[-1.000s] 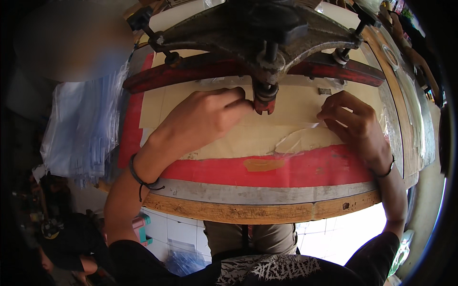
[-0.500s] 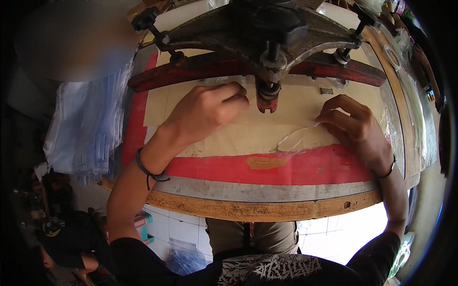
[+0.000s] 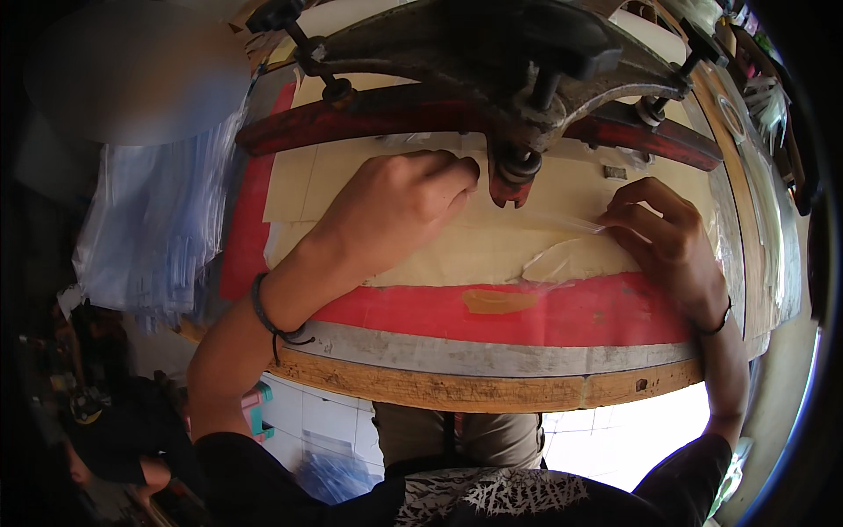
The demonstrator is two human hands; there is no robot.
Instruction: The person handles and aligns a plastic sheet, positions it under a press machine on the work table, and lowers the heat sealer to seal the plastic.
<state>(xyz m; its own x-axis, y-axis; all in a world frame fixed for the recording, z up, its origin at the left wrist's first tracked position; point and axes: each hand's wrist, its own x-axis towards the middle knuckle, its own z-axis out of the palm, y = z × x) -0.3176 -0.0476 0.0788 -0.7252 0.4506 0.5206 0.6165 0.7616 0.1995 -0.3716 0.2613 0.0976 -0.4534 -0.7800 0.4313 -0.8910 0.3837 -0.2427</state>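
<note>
My right hand (image 3: 663,233) pinches the edge of a clear plastic sheet (image 3: 571,220) between thumb and fingers, just above tan paper. Curled closed beside the press's front prong, my left hand (image 3: 408,193) hides its own fingertips, so what it holds cannot be made out. Beneath both hands lies a tan paper sheet (image 3: 351,189) with a torn, curling patch (image 3: 562,261) near its front edge. A red sheet (image 3: 562,312) shows below the paper. Over the work stands a dark metal press (image 3: 413,44) with a red bar (image 3: 360,121) across it.
A pile of clear plastic bags (image 3: 149,228) hangs at the left. The table has a wooden front edge (image 3: 457,382). A small dark metal piece (image 3: 615,172) lies on the paper. Another person (image 3: 114,439) is at the lower left. More plastic (image 3: 338,474) lies on the floor.
My left hand has shifted slightly right, toward the press's front prong. The right hand keeps its pinch, and the plastic edge beside it now shows more clearly. The whole view has shifted slightly.
</note>
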